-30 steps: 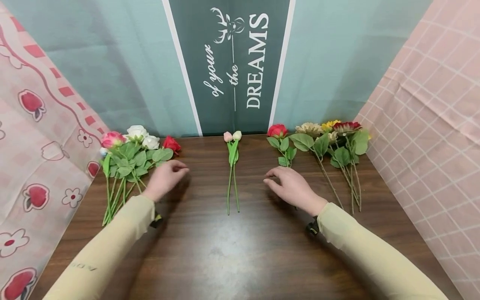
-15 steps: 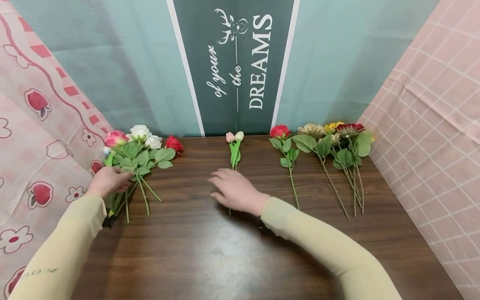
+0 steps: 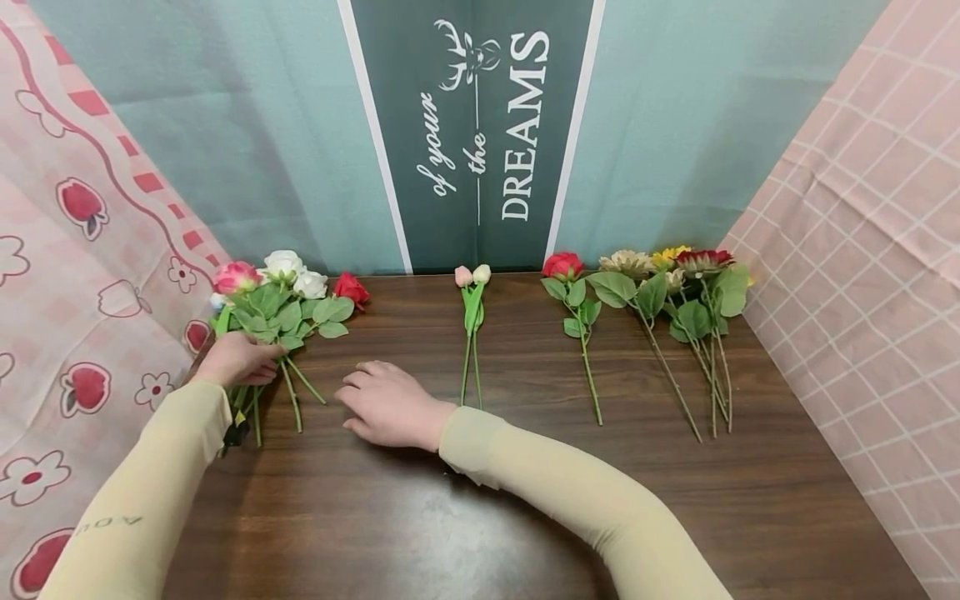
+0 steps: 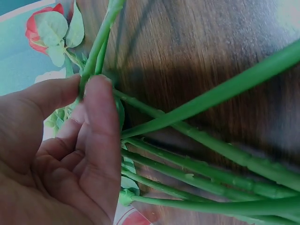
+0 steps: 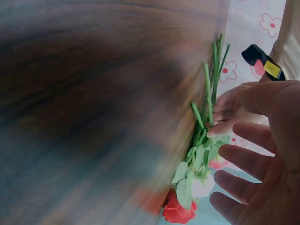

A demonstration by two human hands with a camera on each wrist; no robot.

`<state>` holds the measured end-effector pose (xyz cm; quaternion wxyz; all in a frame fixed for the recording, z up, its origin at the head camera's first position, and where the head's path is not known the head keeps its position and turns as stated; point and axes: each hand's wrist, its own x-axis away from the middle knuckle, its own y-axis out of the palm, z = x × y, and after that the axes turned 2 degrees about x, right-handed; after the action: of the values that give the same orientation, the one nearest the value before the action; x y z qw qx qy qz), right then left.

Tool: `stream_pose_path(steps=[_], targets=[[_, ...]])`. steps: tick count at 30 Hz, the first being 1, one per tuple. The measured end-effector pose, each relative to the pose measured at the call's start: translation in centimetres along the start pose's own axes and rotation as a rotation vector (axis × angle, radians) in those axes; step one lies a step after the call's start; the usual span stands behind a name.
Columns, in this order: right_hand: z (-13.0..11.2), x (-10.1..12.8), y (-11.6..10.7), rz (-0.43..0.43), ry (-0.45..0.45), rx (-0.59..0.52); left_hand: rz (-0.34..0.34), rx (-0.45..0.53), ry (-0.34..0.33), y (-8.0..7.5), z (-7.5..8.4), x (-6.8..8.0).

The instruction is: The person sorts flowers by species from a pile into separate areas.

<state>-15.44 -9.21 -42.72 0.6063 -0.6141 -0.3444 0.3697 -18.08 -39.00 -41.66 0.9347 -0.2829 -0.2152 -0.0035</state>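
Observation:
At the left of the table lies a bunch of artificial flowers with a pink bloom [image 3: 236, 277], white roses [image 3: 310, 284] and a red rose [image 3: 350, 288]. My left hand [image 3: 238, 360] is on their stems. In the left wrist view its thumb and index finger pinch green stems [image 4: 101, 44] near the leaves, while several other stems [image 4: 206, 173] fan out beside the hand. My right hand [image 3: 393, 406] is over the table, right of that bunch, holding nothing. Its fingers [image 5: 246, 159] are spread and relaxed in the right wrist view.
Two tulips [image 3: 473, 308], pink and white, lie mid-table. Farther right are a single red rose [image 3: 563, 267], a beige flower [image 3: 628, 263] and a dark red flower [image 3: 702, 262] among other blooms. Cloths hang at the back [image 3: 660, 125] and both sides.
My left hand has moved left onto the bunch and now pinches stems. My right hand has swept left from near the single red rose, past the tulips.

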Motion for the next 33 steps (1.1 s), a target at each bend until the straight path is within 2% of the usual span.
stream_pose_path(steps=[10, 14, 17, 20, 24, 28, 33], targets=[[3.4, 2.6, 0.4, 0.048, 0.079, -0.094, 0.075, 0.062, 0.082, -0.7, 0.6, 1.1], [5.1, 4.2, 0.4, 0.074, 0.118, -0.137, 0.096, 0.092, 0.110, -0.6, 1.7, 1.7], [6.2, 5.7, 0.3, 0.098, 0.145, -0.170, 0.097, 0.144, 0.140, 0.3, 2.9, 2.1], [7.4, 7.4, 0.1, 0.132, 0.170, -0.228, 0.090, 0.189, 0.188, 2.0, 4.2, 2.5], [8.7, 10.0, -0.1, 0.186, 0.237, -0.345, 0.065, 0.197, 0.262, 5.3, 6.0, 3.0], [9.5, 12.6, -0.4, 0.248, 0.342, -0.507, 0.021, 0.247, 0.316, 9.8, 8.4, 3.3], [9.8, 15.4, -0.4, 0.266, 0.459, -0.729, -0.069, 0.438, 0.373, 16.1, 11.9, 3.0]])
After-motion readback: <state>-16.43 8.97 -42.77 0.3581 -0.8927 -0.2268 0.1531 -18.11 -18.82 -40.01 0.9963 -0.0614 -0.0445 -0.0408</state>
